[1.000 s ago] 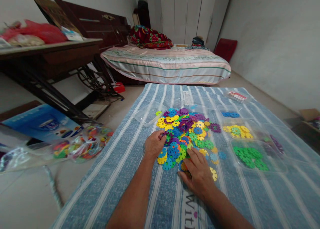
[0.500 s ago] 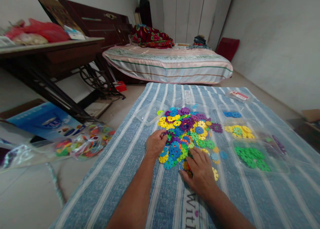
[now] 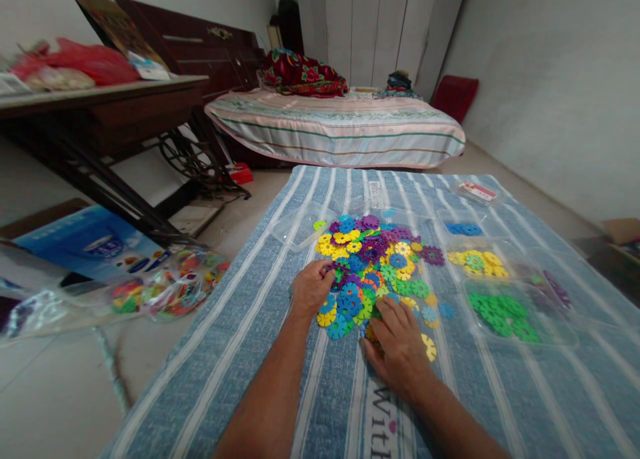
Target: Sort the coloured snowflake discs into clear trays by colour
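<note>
A heap of flower-shaped plastic discs [image 3: 353, 299] in blue, yellow, green, purple and orange lies on a striped cloth. At its left edge, my left hand [image 3: 313, 287] is closed in a pinch on a purple disc [image 3: 329, 268], seen only in part. My right hand [image 3: 400, 342] rests low over the near right side of the heap, thumb apart from the fingers, covering some discs. To the right, a clear plastic tray [image 3: 555, 342] has green discs [image 3: 505, 317], yellow discs [image 3: 490, 265] with a green one on top, blue discs [image 3: 464, 229] and purple discs [image 3: 557, 289] in separate compartments.
A clear lid or container [image 3: 295, 229] lies beyond the heap on the left. A small clear box with a red-and-white label [image 3: 477, 191] sits at the far right of the cloth [image 3: 240, 325]. Bagged colourful pieces [image 3: 175, 285] are on the floor, left. A bed [image 3: 345, 132] stands beyond.
My right hand has shifted slightly, its fingers and thumb moving a little over the discs beneath. My left hand keeps its place and its pinch.
</note>
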### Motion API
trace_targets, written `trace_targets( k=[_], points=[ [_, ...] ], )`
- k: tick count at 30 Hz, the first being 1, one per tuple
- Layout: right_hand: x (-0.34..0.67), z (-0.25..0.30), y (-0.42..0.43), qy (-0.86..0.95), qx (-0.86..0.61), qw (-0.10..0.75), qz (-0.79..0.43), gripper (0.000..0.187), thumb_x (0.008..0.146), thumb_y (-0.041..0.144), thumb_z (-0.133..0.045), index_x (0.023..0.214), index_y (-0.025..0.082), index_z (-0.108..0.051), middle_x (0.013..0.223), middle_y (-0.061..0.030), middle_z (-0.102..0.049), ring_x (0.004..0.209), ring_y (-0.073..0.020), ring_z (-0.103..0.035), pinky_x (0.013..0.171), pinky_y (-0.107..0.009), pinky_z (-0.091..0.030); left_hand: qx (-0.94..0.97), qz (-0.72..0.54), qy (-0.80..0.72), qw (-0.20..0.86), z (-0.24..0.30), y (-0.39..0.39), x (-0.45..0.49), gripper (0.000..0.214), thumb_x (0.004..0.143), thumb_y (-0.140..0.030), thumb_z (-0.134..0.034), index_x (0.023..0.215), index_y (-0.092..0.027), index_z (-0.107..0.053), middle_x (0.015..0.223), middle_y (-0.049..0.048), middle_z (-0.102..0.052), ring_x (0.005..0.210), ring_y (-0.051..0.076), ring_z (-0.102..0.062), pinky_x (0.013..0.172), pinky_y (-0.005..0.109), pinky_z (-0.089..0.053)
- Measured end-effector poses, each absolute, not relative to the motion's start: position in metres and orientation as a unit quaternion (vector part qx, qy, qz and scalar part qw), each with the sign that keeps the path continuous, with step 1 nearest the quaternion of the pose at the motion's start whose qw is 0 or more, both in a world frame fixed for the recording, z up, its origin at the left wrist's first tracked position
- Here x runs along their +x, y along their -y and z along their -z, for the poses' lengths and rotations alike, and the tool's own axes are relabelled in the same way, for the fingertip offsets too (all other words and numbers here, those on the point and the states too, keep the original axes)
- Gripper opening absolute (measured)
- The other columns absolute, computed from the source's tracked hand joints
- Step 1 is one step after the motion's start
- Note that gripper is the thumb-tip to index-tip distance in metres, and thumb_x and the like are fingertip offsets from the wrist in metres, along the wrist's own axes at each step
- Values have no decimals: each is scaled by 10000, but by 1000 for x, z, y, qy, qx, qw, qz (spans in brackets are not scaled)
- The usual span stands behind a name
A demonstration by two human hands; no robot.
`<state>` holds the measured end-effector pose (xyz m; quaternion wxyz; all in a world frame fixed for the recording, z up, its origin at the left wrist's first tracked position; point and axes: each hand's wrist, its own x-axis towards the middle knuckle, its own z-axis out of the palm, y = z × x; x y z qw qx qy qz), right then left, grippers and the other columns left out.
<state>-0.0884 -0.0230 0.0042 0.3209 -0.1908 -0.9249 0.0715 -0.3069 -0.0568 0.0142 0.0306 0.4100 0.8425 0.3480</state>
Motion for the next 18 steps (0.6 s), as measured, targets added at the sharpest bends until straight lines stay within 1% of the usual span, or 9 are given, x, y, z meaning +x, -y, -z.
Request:
trace_targets(
  k=[5,9,14,18],
  points=[
    [-88,-7,23,920,-189,335,-80,129,831,241,-510,855,145,-592,1094,-141,-589,1145,-279,-465,974,-516,-346,405,-347,-845,33,-14,56,-307,213,761,-257,-552,934,-210,-668,787,-11,-641,712,108,-566,647,204,-430],
    [-87,-10,21,917,-194,340,-83,104,825,203,-494,815,157,-587,1059,-126,-598,1112,-267,-490,961,-512,-356,406,-350,-843,35,-14,57,-307,213,758,-263,-559,933,-213,-669,782,-13,-640,719,109,-569,654,205,-432],
    [-86,-9,15,916,-186,347,-78,111,822,186,-487,857,171,-592,1047,-105,-604,1080,-252,-511,953,-510,-365,405,-351,-843,36,-14,57,-307,215,760,-261,-558,939,-212,-667,782,-11,-641,721,114,-572,657,214,-436],
    [-85,-7,13,904,-200,368,-85,171,824,141,-464,939,171,-588,1018,-96,-616,1071,-241,-518,957,-510,-366,408,-346,-844,37,-14,57,-307,222,763,-257,-554,949,-209,-666,782,-7,-643,728,116,-575,665,217,-438]
  ],
)
